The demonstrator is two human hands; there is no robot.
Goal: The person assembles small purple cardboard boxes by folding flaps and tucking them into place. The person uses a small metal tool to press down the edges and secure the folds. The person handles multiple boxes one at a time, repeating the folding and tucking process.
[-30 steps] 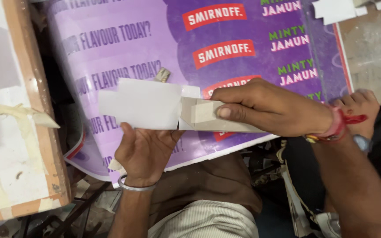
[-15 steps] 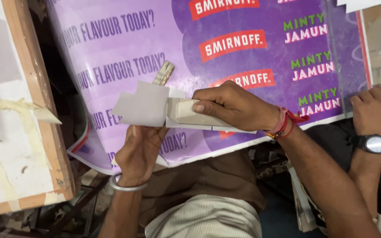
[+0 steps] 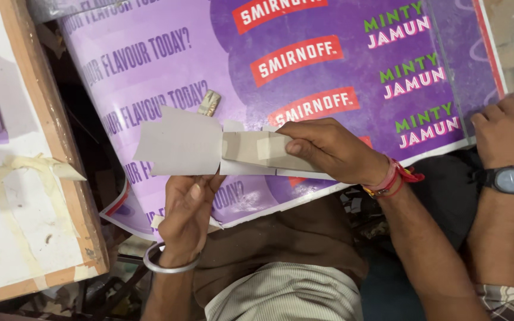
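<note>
Card (image 3: 179,141), grey and taped to a paler strip (image 3: 257,148), sits lower and nearer the poster's (image 3: 340,77) front edge than a second ago, held above it. Left hand (image 3: 188,211) pinches the card's bottom edge from beneath; right hand (image 3: 328,148) is closed on the strip, thumb pressing. A co-worker's watch-wearing hand (image 3: 510,128) now rests on the poster's corner, seemingly steadying it.

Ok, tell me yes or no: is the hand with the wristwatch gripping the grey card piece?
No: the watch-wearing hand rests at the purple printed sheet edge, while the left hand and right hand hold the grey card piece.
</note>
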